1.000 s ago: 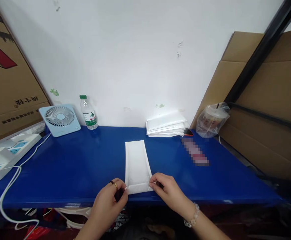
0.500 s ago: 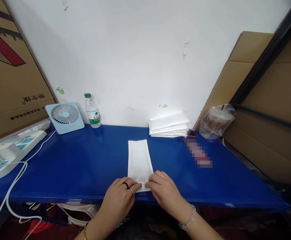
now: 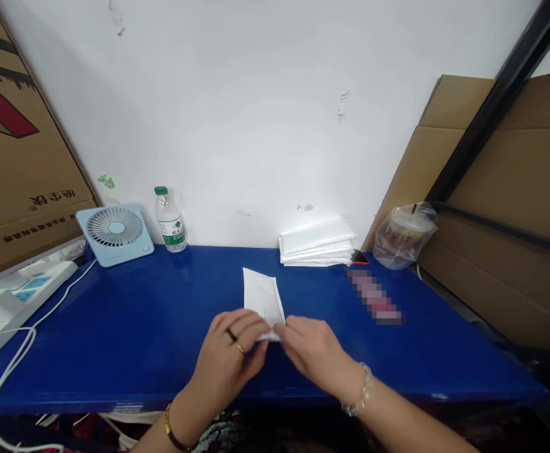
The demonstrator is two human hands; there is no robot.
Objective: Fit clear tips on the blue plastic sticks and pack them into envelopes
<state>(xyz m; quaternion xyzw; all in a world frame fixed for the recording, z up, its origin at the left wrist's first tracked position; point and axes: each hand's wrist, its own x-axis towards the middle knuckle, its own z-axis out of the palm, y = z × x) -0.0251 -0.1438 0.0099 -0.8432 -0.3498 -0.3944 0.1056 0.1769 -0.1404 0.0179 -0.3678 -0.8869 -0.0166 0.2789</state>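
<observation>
A white padded envelope (image 3: 262, 292) stands out from the blue table with its far end raised and its near end between my hands. My left hand (image 3: 232, 346), with a black ring and a gold ring, is closed on the near left corner. Closed on the near right corner is my right hand (image 3: 315, 352), its fingertips slightly blurred. The near edge looks bent over between the fingertips, which hide part of it. Behind, against the wall, lies a stack of similar white envelopes (image 3: 317, 242).
A light blue fan (image 3: 114, 233) and a water bottle (image 3: 171, 220) stand at the back left. White power strips (image 3: 43, 283) and cables lie on the left. At the right are a phone (image 3: 360, 258), a bagged drink cup (image 3: 404, 236) and cardboard (image 3: 515, 239).
My hands have lifted the envelope's near end and moved slightly away from the table's front edge. Its near part is now folded or bent more. The view has tilted slightly upward.
</observation>
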